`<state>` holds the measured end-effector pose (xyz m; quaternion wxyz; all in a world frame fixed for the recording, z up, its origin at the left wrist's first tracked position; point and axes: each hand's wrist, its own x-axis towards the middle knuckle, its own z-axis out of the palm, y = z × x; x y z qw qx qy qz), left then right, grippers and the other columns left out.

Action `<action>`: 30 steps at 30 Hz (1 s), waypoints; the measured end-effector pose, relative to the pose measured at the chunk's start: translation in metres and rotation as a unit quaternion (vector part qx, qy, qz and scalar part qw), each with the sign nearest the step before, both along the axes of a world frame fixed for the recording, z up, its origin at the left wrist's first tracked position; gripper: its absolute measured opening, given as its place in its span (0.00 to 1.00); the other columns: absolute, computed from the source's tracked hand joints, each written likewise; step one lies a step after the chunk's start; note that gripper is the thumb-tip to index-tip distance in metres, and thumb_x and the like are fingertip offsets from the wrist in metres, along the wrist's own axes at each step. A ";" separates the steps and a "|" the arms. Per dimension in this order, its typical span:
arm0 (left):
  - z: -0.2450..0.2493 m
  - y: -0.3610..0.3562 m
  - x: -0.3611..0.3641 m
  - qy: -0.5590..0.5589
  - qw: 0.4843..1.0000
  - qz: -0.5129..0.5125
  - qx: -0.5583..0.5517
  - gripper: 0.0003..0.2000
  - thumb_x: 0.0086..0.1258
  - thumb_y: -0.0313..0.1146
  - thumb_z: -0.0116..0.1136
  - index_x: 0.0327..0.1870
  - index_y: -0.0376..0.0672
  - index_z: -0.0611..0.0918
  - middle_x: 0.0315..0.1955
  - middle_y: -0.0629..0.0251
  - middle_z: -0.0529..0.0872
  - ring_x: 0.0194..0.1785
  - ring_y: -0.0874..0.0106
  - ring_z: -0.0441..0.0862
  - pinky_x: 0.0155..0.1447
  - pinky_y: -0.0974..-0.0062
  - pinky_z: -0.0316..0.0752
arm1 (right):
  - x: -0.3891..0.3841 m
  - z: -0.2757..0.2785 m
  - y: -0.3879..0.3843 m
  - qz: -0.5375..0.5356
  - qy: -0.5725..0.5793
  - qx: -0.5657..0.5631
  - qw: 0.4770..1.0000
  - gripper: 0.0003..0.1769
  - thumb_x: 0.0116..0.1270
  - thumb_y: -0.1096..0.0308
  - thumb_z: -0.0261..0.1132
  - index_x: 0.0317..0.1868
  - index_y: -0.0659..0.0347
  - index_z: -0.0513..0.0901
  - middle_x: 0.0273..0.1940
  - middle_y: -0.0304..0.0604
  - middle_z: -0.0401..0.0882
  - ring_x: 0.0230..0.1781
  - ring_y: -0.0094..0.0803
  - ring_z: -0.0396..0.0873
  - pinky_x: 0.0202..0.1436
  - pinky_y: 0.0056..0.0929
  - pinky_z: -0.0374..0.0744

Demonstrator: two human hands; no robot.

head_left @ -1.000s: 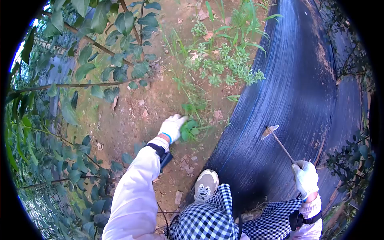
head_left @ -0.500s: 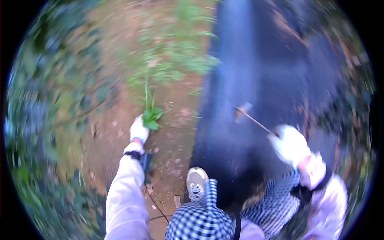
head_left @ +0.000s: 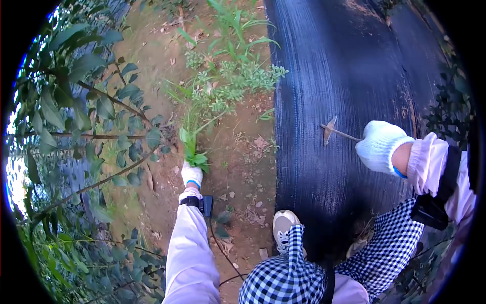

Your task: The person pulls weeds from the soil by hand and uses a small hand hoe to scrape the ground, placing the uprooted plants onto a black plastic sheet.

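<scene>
My left hand (head_left: 192,176), in a white knit glove, is closed around a bunch of green weeds (head_left: 189,144) over the bare soil strip. Broad leaves stick out past the fingers, and thin grassy stems reach forward. Over the black ground cover my right hand (head_left: 383,147), gloved the same way, grips a small hand hoe (head_left: 329,130). Its thin metal shaft points left from the fist, ending in a narrow two-sided head with soil-coloured surfaces. The handle is hidden inside the glove.
Low weeds (head_left: 223,91) and taller grass grow ahead along the edge of the black ground cover (head_left: 349,86). Leafy branches (head_left: 96,137) crowd the left side. A beige shoe (head_left: 286,228) stands at the sheet's edge, near a dark cable (head_left: 221,248) over the soil.
The view has steadied and shifted. My right hand has moved forward with the hoe, while my left hand, still gripping the weeds, has come slightly nearer my body.
</scene>
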<state>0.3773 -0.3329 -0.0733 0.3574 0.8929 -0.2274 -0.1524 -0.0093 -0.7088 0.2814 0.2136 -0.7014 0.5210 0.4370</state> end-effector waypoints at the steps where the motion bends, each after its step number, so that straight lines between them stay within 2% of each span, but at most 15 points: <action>1: 0.062 -0.032 -0.037 -0.045 0.990 -0.094 0.095 0.18 0.65 0.28 0.58 0.58 0.44 0.79 0.47 0.58 0.86 0.49 0.58 0.83 0.57 0.68 0.77 | 0.004 0.005 0.000 -0.007 0.002 -0.004 1.000 0.17 0.68 0.62 0.64 0.51 0.63 0.86 0.44 0.52 0.86 0.43 0.43 0.87 0.47 0.37 0.83; 2: 0.062 -0.043 -0.045 -0.150 0.958 -0.144 0.198 0.19 0.64 0.32 0.59 0.58 0.45 0.79 0.49 0.55 0.84 0.53 0.52 0.81 0.58 0.61 0.77 | 0.009 0.009 0.002 -0.012 0.005 -0.008 1.000 0.17 0.68 0.62 0.64 0.51 0.63 0.86 0.44 0.52 0.86 0.43 0.43 0.87 0.47 0.37 0.83; 4: 0.085 -0.078 -0.078 -0.117 0.952 -0.118 0.258 0.20 0.62 0.33 0.59 0.58 0.47 0.79 0.49 0.53 0.82 0.55 0.50 0.79 0.59 0.57 0.76 | 0.012 0.008 0.005 0.015 0.018 -0.014 1.000 0.16 0.69 0.62 0.63 0.50 0.63 0.86 0.44 0.52 0.86 0.44 0.43 0.87 0.47 0.37 0.83; 10: 0.026 -0.100 -0.055 -0.186 0.967 -0.163 0.064 0.15 0.62 0.23 0.54 0.49 0.41 0.84 0.43 0.53 0.86 0.49 0.54 0.84 0.56 0.62 0.77 | 0.007 0.005 0.007 0.114 -0.029 -0.043 0.992 0.19 0.66 0.60 0.62 0.42 0.70 0.86 0.33 0.58 0.85 0.38 0.52 0.85 0.45 0.41 0.82; 12: 0.026 -0.094 -0.037 0.062 0.992 -0.043 -0.105 0.11 0.67 0.24 0.55 0.48 0.38 0.84 0.40 0.60 0.89 0.44 0.66 0.85 0.49 0.69 0.77 | 0.007 0.005 0.008 0.030 -0.026 -0.063 0.997 0.19 0.66 0.60 0.62 0.42 0.70 0.86 0.34 0.59 0.85 0.38 0.52 0.85 0.46 0.42 0.82; 14: 0.001 -0.073 -0.016 0.158 0.978 -0.011 -0.134 0.11 0.67 0.28 0.58 0.48 0.40 0.84 0.39 0.57 0.89 0.44 0.60 0.86 0.49 0.65 0.78 | 0.005 0.004 0.008 0.014 -0.029 -0.059 0.998 0.19 0.66 0.59 0.62 0.42 0.70 0.86 0.34 0.60 0.85 0.39 0.53 0.85 0.46 0.42 0.82; 15: 0.000 -0.064 -0.020 -0.002 0.994 -0.099 0.036 0.11 0.66 0.33 0.58 0.47 0.42 0.84 0.38 0.53 0.88 0.46 0.52 0.85 0.50 0.59 0.78 | 0.004 0.001 0.008 0.014 -0.028 -0.053 0.998 0.19 0.66 0.59 0.61 0.41 0.70 0.86 0.34 0.60 0.85 0.39 0.53 0.85 0.46 0.42 0.82; 17: 0.063 -0.091 -0.068 -0.087 0.961 -0.153 0.215 0.13 0.67 0.40 0.56 0.48 0.46 0.81 0.44 0.50 0.85 0.49 0.47 0.83 0.52 0.54 0.78 | 0.004 0.002 0.007 0.026 -0.035 -0.043 0.998 0.20 0.66 0.59 0.61 0.41 0.70 0.86 0.35 0.60 0.85 0.40 0.53 0.85 0.46 0.42 0.81; 20: 0.063 -0.096 -0.081 -0.105 0.915 -0.238 0.308 0.12 0.68 0.36 0.53 0.50 0.46 0.80 0.49 0.50 0.84 0.50 0.46 0.82 0.54 0.54 0.78 | 0.007 0.010 0.008 0.060 -0.049 -0.027 0.997 0.20 0.67 0.59 0.59 0.41 0.70 0.86 0.35 0.60 0.85 0.39 0.54 0.85 0.46 0.43 0.81; 22: 0.014 -0.081 -0.063 -0.117 0.968 -0.183 0.126 0.13 0.69 0.29 0.52 0.52 0.44 0.81 0.46 0.53 0.86 0.47 0.53 0.85 0.53 0.60 0.79 | 0.006 0.013 0.009 0.042 -0.055 -0.026 0.997 0.19 0.67 0.59 0.59 0.41 0.70 0.86 0.35 0.60 0.85 0.39 0.53 0.85 0.45 0.43 0.81; 23: 0.009 -0.087 -0.062 0.108 0.988 -0.026 -0.105 0.13 0.69 0.25 0.51 0.52 0.41 0.83 0.42 0.59 0.89 0.44 0.64 0.85 0.52 0.68 0.79 | 0.005 0.012 0.008 0.035 -0.053 -0.024 0.998 0.19 0.67 0.60 0.59 0.41 0.70 0.86 0.35 0.59 0.85 0.39 0.53 0.85 0.45 0.43 0.81; 24: 0.017 -0.092 -0.057 0.130 0.975 -0.013 -0.182 0.13 0.70 0.26 0.54 0.53 0.40 0.83 0.41 0.63 0.88 0.43 0.72 0.83 0.51 0.72 0.78 | 0.006 0.011 0.008 0.030 -0.053 -0.021 0.998 0.19 0.67 0.60 0.60 0.41 0.69 0.86 0.35 0.59 0.85 0.39 0.53 0.85 0.45 0.43 0.82; 26: 0.028 -0.108 -0.064 0.141 0.986 -0.086 0.004 0.16 0.68 0.28 0.57 0.57 0.41 0.81 0.46 0.59 0.87 0.49 0.63 0.84 0.55 0.68 0.78 | 0.012 0.011 0.008 0.028 -0.034 -0.013 0.999 0.17 0.67 0.60 0.60 0.44 0.67 0.86 0.38 0.56 0.85 0.40 0.50 0.86 0.47 0.41 0.82; 28: 0.063 -0.141 -0.100 -0.143 0.959 -0.212 0.120 0.19 0.62 0.33 0.61 0.56 0.47 0.80 0.47 0.51 0.83 0.57 0.50 0.79 0.62 0.61 0.75 | 0.018 0.012 0.008 0.021 0.003 -0.007 1.000 0.17 0.68 0.60 0.61 0.50 0.62 0.86 0.44 0.52 0.86 0.43 0.45 0.86 0.49 0.38 0.82; 30: 0.066 -0.164 -0.118 -0.201 0.939 -0.229 0.159 0.16 0.65 0.35 0.57 0.55 0.50 0.80 0.48 0.52 0.83 0.55 0.52 0.81 0.60 0.61 0.76 | 0.018 0.013 0.006 0.046 0.006 -0.002 0.999 0.17 0.68 0.60 0.61 0.50 0.61 0.86 0.44 0.51 0.86 0.44 0.44 0.86 0.50 0.38 0.82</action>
